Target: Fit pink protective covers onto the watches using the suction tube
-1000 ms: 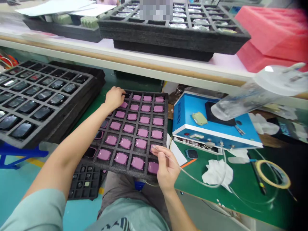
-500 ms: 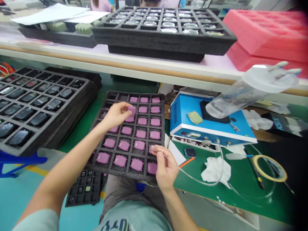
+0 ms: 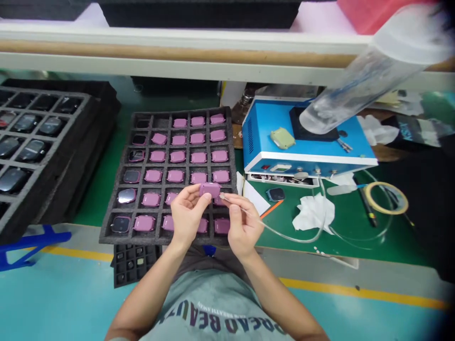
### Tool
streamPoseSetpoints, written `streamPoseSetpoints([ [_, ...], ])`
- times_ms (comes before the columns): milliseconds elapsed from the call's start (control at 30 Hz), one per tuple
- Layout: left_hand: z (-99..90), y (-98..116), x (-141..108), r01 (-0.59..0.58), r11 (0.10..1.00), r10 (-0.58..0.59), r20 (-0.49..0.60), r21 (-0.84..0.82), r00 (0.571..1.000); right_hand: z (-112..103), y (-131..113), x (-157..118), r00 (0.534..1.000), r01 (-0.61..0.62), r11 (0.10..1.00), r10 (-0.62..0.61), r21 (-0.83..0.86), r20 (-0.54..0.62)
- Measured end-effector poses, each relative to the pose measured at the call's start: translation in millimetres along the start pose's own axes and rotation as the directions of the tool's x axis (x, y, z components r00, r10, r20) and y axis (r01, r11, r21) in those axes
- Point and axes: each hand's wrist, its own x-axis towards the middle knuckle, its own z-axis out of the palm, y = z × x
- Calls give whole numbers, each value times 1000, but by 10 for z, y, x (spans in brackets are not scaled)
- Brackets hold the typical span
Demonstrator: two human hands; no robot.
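Observation:
A black foam tray [image 3: 167, 189] holds rows of pink watch cases [image 3: 153, 175], with darker watch pieces in its left column and a vacant pocket in its back row. Above the tray's front right part, my left hand [image 3: 188, 213] pinches a pink case [image 3: 210, 190] between thumb and fingers. Close to that case's right side, my right hand [image 3: 245, 225] grips the end of a clear thin tube [image 3: 284, 235]. The tube's tip is beside the case; whether they touch cannot be made out.
At the right stands a blue machine [image 3: 266, 128] with a pale green case [image 3: 282, 139] and a leaning clear cylinder [image 3: 341, 94]. Crumpled tissue [image 3: 313, 211], a tape roll [image 3: 386, 198] and a small watch [image 3: 276, 194] lie right. Stacked trays [image 3: 71, 156] stand left; a shelf [image 3: 177, 66] spans the back.
My left hand has moved right and toward me with the pink case, from the tray's back part to beside my right hand. The view has tilted down.

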Motion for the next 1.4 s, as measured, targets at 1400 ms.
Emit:
streamPoseSetpoints([
  [1400, -19, 6, -53, -122, 984, 119, 30, 129, 992, -31, 12, 0, 999, -37, 997, 37, -72, 4],
])
